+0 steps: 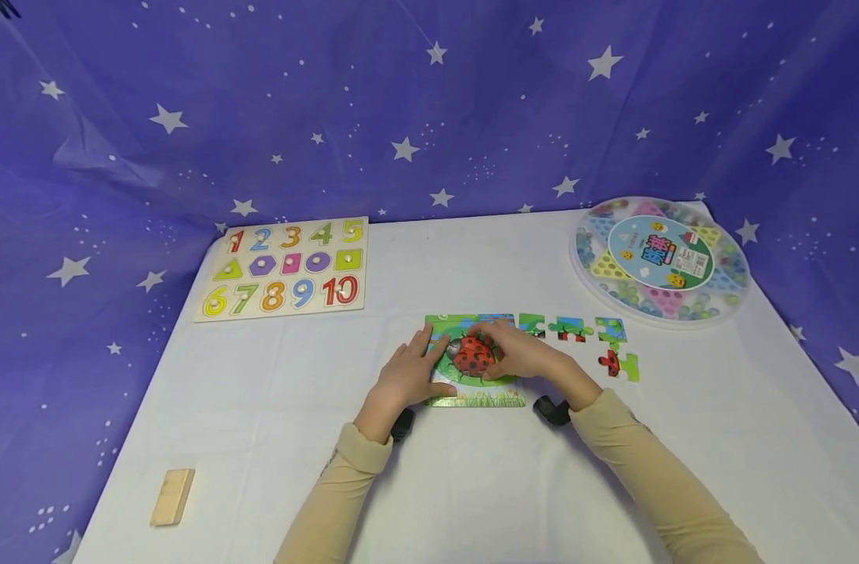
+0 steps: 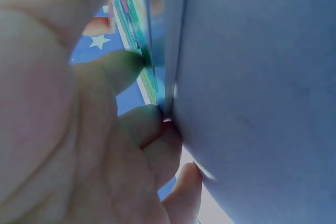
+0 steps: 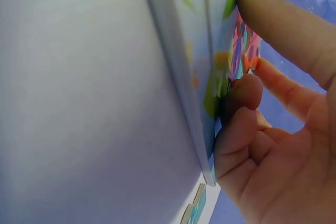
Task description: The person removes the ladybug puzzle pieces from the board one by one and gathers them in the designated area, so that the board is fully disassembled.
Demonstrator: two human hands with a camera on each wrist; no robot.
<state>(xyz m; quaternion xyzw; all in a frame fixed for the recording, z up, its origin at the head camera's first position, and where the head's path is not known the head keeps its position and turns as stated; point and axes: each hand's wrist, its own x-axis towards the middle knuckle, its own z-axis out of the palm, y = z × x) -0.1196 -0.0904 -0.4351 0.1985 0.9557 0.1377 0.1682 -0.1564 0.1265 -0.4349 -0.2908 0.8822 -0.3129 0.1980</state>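
A ladybug jigsaw puzzle (image 1: 487, 399) lies flat on the white table, its thin board edge showing in the right wrist view. My left hand (image 1: 406, 377) rests at the puzzle's left side, fingers spread, with the thumb along its lower left part. Over the right half of the picture is my right hand (image 1: 524, 352). Its thumb (image 3: 278, 24) and index finger touch the picture on either side of the red ladybug, while its other fingers bend in at the board's edge. Whether a piece is pinched there is hidden.
Loose puzzle pieces (image 1: 570, 329) lie right of the board, one a red-and-green piece (image 1: 629, 367). A wooden number board (image 1: 281, 270) lies at the back left, a round game box (image 1: 662, 262) at the back right. A wooden block (image 1: 172, 497) sits at the front left.
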